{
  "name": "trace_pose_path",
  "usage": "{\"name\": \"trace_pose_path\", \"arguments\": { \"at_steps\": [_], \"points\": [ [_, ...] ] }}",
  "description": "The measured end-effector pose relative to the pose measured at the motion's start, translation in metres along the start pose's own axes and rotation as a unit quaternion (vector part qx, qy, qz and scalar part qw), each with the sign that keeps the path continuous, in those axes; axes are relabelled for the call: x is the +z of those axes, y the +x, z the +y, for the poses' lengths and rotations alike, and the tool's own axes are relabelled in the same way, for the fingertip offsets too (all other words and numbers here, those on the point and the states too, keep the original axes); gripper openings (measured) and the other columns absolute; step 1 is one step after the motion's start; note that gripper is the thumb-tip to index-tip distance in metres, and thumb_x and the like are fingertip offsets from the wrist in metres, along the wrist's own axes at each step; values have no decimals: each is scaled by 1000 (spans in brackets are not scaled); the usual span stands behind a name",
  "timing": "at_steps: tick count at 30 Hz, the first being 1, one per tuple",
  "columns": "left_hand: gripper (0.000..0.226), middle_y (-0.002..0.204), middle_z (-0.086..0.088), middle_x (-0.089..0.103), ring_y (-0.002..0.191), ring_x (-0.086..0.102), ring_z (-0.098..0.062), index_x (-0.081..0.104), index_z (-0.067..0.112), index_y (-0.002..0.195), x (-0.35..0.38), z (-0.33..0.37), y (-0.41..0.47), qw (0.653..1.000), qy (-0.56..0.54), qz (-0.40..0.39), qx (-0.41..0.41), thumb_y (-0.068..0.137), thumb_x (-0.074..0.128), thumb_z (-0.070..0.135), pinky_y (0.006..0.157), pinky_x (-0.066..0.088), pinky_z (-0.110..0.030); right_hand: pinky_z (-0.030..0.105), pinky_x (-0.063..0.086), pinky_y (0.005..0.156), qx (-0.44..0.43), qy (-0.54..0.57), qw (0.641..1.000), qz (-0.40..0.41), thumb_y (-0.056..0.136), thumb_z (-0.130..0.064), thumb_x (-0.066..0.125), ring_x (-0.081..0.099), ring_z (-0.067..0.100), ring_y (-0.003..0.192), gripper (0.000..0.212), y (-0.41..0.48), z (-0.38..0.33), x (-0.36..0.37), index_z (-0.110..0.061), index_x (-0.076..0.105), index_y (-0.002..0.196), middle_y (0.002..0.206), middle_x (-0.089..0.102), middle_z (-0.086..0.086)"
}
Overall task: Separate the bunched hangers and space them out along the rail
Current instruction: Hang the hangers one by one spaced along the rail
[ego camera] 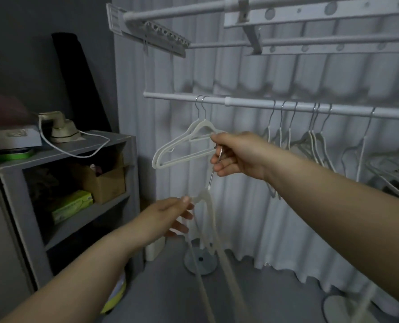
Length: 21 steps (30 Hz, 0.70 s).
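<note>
Hanging step | right hand (238, 155) clamps hook of loose hanger (208, 202), left hand (170, 215) pinches its shoulder | next: hook onto rail (247, 103), open gap

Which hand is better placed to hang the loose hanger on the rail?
The right hand: it grips the hanger by its metal hook, close under the rail. The left hand only pinches its shoulder, lower down.

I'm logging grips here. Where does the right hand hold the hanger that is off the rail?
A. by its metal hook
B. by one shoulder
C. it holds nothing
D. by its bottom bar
A: the right hand curls its fingers round the metal hook of the hanger, whose pale shoulder the left hand pinches.
</note>
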<state>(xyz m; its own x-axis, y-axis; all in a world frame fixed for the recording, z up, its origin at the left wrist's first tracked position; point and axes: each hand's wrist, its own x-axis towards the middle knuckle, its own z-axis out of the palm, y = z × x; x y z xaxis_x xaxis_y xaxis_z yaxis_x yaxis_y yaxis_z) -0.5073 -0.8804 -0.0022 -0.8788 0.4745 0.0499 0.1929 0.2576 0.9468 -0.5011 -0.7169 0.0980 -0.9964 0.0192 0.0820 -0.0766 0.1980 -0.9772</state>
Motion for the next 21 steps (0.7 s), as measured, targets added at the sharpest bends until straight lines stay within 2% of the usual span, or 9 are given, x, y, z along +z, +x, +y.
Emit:
{"name": "trace_pose_path", "arguments": {
  "at_steps": [3,5,7,9,13,17,21],
  "points": [
    [35,95,7,60,82,63,-13,57,25,97,15,14,0,1000,-5,-22,-15,86,36,52,69,51,-23,17,49,34,-3,-8,1000,29,94,-22,47,55,10,29,38,-2,2,2,-5,49,59,32,55,-1],
    [32,90,7,61,83,64,-13,58,23,92,21,21,3,999,33,-24,-5,83,45,52,64,51,-22,18,49,35,-8,-6,999,51,94,-21,46,54,9,28,39,-3,3,1,-5,49,59,31,54,-1],
    [20,81,2,64,77,65,-14,61,23,83,26,23,10,995,94,-15,6,82,58,43,61,52,-25,18,48,36,-16,0,997,71,94,-21,46,53,8,28,38,-2,2,-2,-6,48,59,33,54,-1],
    [9,73,-1,63,68,61,-14,61,23,77,29,22,18,993,116,3,8,85,60,28,59,53,-27,18,49,38,-24,3,996,84,94,-21,46,53,7,28,37,-2,2,-8,-6,49,60,46,56,5],
    [23,74,8,62,68,58,-7,56,28,70,31,21,37,994,110,18,20,91,51,18,51,50,-20,18,50,41,-38,3,995,93,94,-27,46,55,7,33,38,6,8,-23,-8,52,62,60,57,7],
    [22,70,4,63,66,59,-10,59,20,70,31,22,64,996,77,31,12,90,51,16,51,49,-22,17,46,44,-37,-74,989,124,93,-26,47,56,8,43,31,25,12,-50,-13,55,66,66,58,1],
    [21,69,2,63,66,59,-12,59,16,71,29,24,100,997,58,43,5,91,51,15,47,46,-21,9,38,50,-85,-203,957,187,88,-9,51,51,5,58,15,58,21,-87,0,62,85,72,54,5]
  ]
}}
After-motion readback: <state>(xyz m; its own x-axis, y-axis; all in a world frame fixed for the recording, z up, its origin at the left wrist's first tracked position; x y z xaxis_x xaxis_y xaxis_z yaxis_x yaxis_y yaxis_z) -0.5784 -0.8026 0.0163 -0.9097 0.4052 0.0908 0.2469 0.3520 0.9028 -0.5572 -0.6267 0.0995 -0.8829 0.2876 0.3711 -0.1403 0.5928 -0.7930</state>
